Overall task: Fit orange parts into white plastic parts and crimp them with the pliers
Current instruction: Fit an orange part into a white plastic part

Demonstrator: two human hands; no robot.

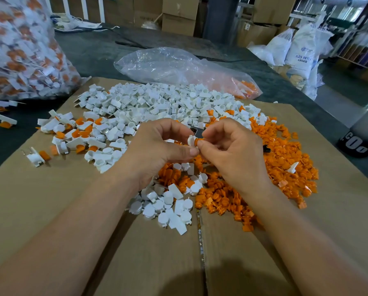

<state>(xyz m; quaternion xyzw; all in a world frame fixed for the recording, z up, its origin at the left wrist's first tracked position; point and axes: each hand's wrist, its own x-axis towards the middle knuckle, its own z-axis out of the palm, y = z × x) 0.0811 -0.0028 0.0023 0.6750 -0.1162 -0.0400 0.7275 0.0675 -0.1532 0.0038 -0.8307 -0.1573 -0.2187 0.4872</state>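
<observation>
A cardboard-covered worktop (50, 199) carries heaps of loose parts. Above its middle, the left hand (157, 150) pinches a white part (191, 140); the right hand (232, 150) pinches an orange part (198, 142), touching it from the right, axis running hand to hand

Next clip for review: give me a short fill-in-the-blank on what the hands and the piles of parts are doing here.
1. The left hand pinches a small white plastic part; the right hand holds a small part coloured ____ against it.
2. The loose pile of orange plastic parts lies on the person's ____ side.
3. That pile rests on a flat brown sheet of ____.
Missing: orange; right; cardboard.
</observation>
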